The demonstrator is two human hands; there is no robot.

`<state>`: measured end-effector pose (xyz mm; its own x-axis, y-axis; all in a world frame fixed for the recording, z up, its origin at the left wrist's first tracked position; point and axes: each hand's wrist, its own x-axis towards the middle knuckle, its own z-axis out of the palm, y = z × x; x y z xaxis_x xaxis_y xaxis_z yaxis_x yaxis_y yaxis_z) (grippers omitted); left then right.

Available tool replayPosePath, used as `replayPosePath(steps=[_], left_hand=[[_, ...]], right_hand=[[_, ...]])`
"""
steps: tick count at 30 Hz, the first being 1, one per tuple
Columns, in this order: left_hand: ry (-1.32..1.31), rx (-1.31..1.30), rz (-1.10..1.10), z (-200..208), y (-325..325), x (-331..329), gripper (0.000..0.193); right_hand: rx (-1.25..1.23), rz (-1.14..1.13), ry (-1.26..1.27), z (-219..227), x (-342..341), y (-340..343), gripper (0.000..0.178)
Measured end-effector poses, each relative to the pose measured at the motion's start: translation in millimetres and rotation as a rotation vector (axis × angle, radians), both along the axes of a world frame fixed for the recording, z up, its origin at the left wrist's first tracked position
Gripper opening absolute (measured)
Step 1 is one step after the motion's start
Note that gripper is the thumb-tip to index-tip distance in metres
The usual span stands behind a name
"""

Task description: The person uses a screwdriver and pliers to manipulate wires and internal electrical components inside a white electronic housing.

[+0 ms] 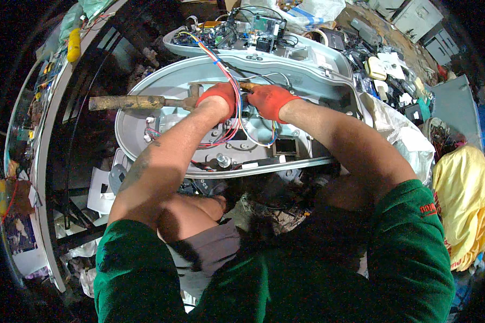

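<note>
Two hands, both in red gloves, are working inside one grey plastic housing [145, 86] lying open between the knees. Left hand [219, 98] is closing around one hammer [137, 102], its worn wooden handle pointing left over the housing rim. Right hand [269, 100] is pinching one thin metal tool [249, 85] against the housing's far wall. One bundle of coloured wires [221, 59] is running from one circuit board [237, 32] behind. One yellow sack [463, 204] is sitting at right.
</note>
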<state>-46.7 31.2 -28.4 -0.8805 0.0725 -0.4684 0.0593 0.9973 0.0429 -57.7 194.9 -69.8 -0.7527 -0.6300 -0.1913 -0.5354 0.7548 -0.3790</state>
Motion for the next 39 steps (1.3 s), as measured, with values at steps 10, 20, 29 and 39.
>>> replayPosePath(steps=[10,20,29,39], left_hand=[[-0.084,-0.115,-0.231,-6,-13,0,0.037],[-0.12,0.81,0.471,-30,-40,-13,0.035],[-0.709,1.731,0.708,-44,-29,0,0.035],[-0.747,1.849,0.657,-36,-22,6,0.028]], right_hand=[[-0.413,-0.229,-0.234,26,-5,17,0.026],[-0.701,-0.312,-0.411,41,-8,25,0.015],[-0.367,-0.1,0.061,72,14,-15,0.044],[-0.416,-0.065,0.143,54,13,-2,0.037]])
